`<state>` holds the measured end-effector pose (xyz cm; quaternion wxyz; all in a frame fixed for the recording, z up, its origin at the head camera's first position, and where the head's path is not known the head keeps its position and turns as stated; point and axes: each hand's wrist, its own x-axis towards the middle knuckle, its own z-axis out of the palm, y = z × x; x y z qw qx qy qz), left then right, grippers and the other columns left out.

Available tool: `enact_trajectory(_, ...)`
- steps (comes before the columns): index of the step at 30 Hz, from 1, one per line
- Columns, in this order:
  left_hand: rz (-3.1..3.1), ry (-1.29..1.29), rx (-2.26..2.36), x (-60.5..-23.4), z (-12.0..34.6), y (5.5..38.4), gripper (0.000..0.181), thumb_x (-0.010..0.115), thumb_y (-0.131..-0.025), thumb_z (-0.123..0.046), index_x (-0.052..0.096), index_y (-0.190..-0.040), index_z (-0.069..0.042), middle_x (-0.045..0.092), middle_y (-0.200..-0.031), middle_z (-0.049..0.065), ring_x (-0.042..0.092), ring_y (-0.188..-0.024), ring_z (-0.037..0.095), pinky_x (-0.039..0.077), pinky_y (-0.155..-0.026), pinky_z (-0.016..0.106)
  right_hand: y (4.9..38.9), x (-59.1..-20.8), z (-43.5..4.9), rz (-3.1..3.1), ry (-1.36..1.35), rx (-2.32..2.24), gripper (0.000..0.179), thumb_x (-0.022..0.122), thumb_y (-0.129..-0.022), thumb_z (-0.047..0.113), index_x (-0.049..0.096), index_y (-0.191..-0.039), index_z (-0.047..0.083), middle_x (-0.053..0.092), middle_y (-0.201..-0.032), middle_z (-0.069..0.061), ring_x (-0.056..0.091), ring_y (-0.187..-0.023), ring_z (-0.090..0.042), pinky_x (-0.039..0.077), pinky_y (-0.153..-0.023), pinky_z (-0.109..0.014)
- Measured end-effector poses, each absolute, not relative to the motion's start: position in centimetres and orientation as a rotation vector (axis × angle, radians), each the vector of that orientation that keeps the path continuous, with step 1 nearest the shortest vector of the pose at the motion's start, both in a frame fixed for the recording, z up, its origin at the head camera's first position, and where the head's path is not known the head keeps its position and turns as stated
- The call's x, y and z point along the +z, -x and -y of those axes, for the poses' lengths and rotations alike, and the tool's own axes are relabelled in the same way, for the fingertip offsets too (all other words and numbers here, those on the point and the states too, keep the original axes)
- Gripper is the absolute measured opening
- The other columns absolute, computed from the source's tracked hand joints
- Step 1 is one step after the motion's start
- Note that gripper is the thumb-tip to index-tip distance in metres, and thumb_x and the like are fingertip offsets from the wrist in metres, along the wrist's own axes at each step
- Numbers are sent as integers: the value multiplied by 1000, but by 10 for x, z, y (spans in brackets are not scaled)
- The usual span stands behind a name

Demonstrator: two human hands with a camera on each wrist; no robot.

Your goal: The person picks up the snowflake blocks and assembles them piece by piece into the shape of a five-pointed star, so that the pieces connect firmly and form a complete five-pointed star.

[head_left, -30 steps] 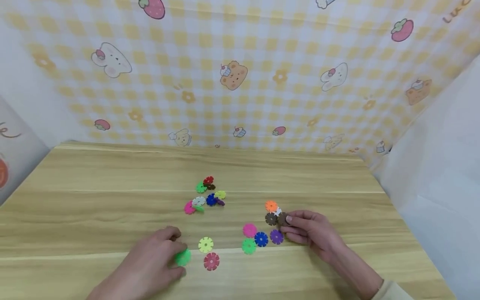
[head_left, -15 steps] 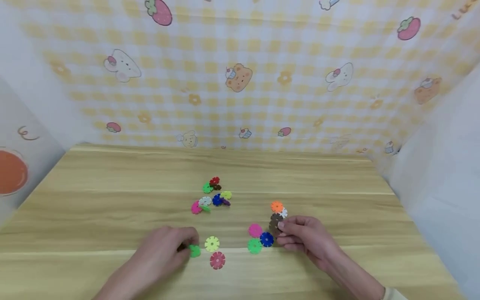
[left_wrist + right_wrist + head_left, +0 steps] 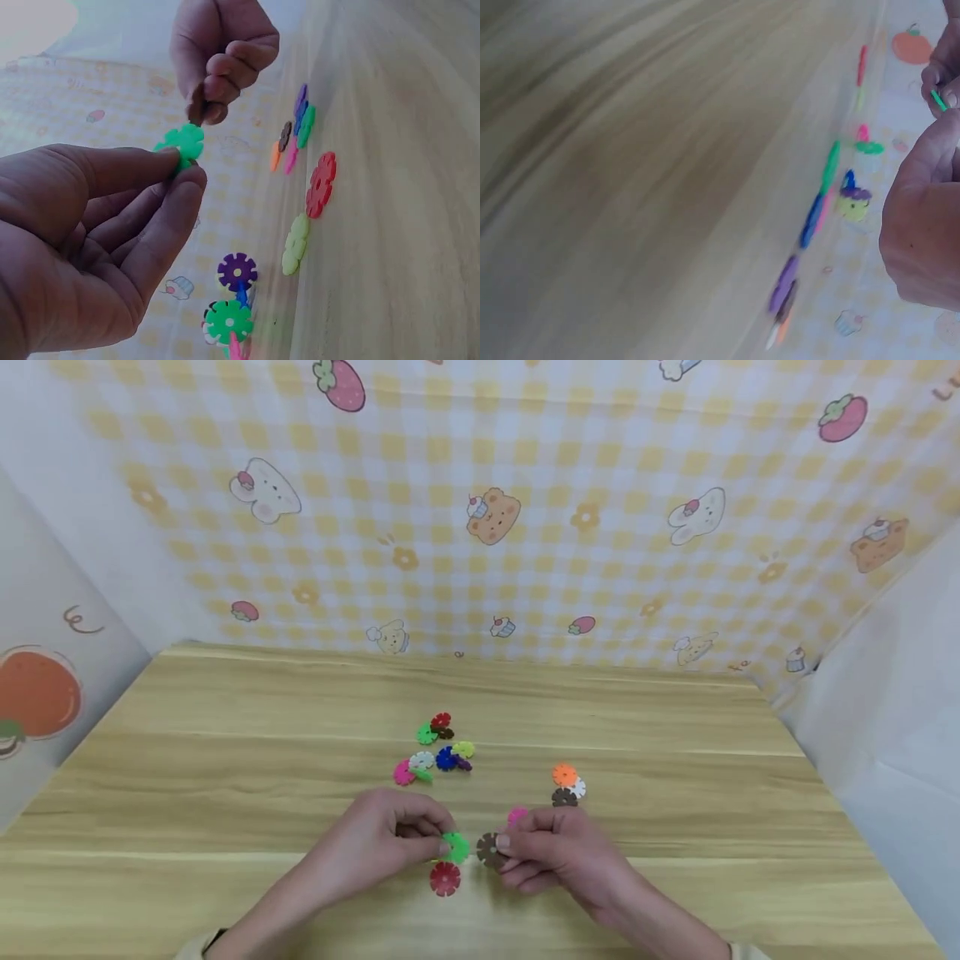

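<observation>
My left hand point(image 3: 390, 835) pinches a green notched plastic disc point(image 3: 457, 847) between thumb and fingers. Close beside it, my right hand point(image 3: 562, 856) pinches a brown notched disc point(image 3: 491, 850), raised over the table. In the left wrist view the two discs overlap, the green one point(image 3: 182, 142) in front of the brown point(image 3: 196, 105). Below the hands lie a red disc point(image 3: 445, 879) and a yellow disc point(image 3: 295, 244), the yellow mostly hidden from the head camera. Behind the right hand a pink disc point(image 3: 517, 816) peeks out; a blue point(image 3: 811, 220) and a purple disc point(image 3: 783, 284) show in the right wrist view.
Farther back on the wooden table point(image 3: 262, 735) stand interlocked disc clusters: red with green and brown point(image 3: 441, 722), white with pink and green point(image 3: 421, 762), blue with yellow and purple point(image 3: 446, 758). Orange point(image 3: 565, 775), white point(image 3: 577, 788) and brown point(image 3: 564, 798) discs lie right.
My left hand has picked the green disc off the table and moved right with it. My right hand has carried the brown disc leftward from the right-hand group, bringing the two discs close together.
</observation>
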<state>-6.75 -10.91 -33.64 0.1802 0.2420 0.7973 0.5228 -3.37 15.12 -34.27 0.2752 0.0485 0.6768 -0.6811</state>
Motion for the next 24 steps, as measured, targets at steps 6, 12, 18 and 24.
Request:
enact_trajectory(6,-2216,-692,1508,-334,110,68,7,76,-90,-9,78,-94,-14,75,-86,-5,70,-81,9,58,-71,25,36,-340,-139,-1756,-104,-1830,18,73,-92,16,70,-96,-1,75,-81,-6,74,-71,-12,59,-63,-25)
enact_trajectory(12,-2319,-752,1500,-331,105,64,11,76,-89,-5,78,-91,-15,74,-84,-9,68,-77,4,58,-68,24,36,-341,-137,-1684,-180,-1891,13,72,-94,15,69,-95,3,75,-81,-5,74,-71,-11,60,-65,-24)
enact_trajectory(18,-2370,-787,1523,-329,99,60,14,76,-87,-1,79,-89,-15,74,-81,-9,66,-73,1,57,-64,23,34,-340,-135,-1635,-261,-1970,12,71,-95,15,67,-94,3,76,-85,-7,75,-72,-10,60,-67,-24)
enact_trajectory(24,-2262,-675,1610,-330,94,54,11,77,-87,-4,80,-91,-14,76,-82,-6,70,-74,6,56,-61,24,33,-338,-134,-1635,-308,-1998,11,67,-97,14,67,-95,3,77,-88,-10,75,-73,-11,61,-69,-25)
